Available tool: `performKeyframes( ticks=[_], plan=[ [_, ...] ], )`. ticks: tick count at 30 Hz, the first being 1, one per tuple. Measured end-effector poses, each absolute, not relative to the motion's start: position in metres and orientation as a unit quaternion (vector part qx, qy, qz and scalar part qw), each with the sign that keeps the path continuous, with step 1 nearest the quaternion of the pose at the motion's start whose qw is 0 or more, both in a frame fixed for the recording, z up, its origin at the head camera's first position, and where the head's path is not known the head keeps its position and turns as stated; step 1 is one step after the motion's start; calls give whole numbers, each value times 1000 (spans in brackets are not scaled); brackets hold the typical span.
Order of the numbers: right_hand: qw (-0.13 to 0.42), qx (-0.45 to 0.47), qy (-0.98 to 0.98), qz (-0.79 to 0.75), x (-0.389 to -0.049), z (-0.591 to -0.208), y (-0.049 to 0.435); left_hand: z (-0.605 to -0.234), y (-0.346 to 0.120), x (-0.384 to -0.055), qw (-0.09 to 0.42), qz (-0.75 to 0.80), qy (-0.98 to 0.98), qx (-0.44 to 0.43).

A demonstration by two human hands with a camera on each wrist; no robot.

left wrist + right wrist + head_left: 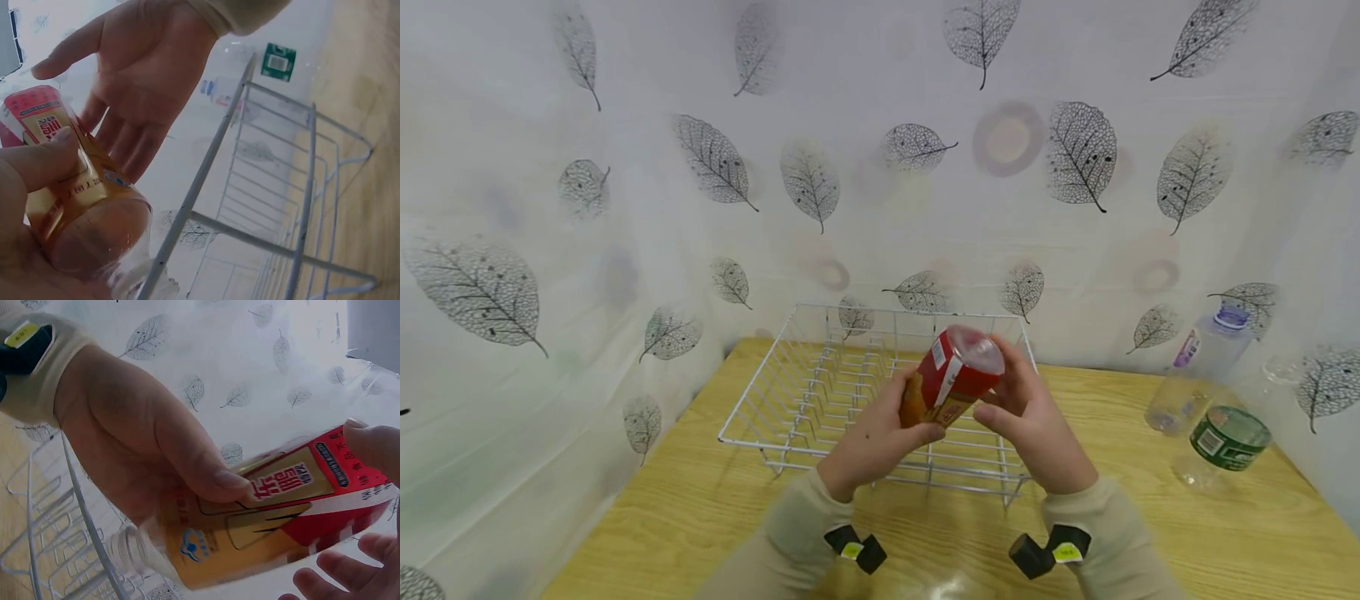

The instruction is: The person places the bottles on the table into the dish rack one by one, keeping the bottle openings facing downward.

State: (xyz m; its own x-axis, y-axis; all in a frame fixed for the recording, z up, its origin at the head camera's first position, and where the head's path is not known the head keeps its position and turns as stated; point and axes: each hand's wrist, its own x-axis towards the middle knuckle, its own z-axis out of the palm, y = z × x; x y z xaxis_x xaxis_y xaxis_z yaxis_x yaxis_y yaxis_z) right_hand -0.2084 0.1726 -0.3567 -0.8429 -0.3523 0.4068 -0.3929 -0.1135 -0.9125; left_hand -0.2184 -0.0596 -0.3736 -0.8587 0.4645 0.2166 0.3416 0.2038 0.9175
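A clear plastic bottle (951, 375) with a red and gold label is tilted over a white wire rack, its round base towards the head camera. My left hand (876, 433) grips it, the thumb pressed along the label in the right wrist view. In that view the bare neck of the bottle (219, 519) points down towards the rack. Beside the base is my right hand (1037, 425), thumb and fingers spread apart. In the left wrist view the right hand (147, 75) has its palm showing and its fingers passing behind the bottle (87, 200).
Under the hands, the white wire rack (820, 452) stands on the wood-grain table (685, 517). On the right are a clear bottle with a purple neck (1213, 342) and another clear bottle with a green label (1231, 437). A leaf-patterned sheet (880, 225) hangs behind and at left.
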Motion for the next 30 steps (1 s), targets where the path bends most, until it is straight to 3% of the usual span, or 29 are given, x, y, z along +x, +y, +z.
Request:
performKeyframes(
  ticks=[6,15,25,30],
  plan=[
    [12,277,-657,701,-203,-358,166,-379,-55,-219,111,600,728,312],
    [40,244,-672,698,-196,-356,163,-382,-51,-216,122,586,732,326],
    [55,239,-699,672,-195,-356,164,-384,-47,-215,99,556,755,334],
    [56,234,-705,667,-195,-356,165,-382,-50,-216,60,504,796,330]
  ],
)
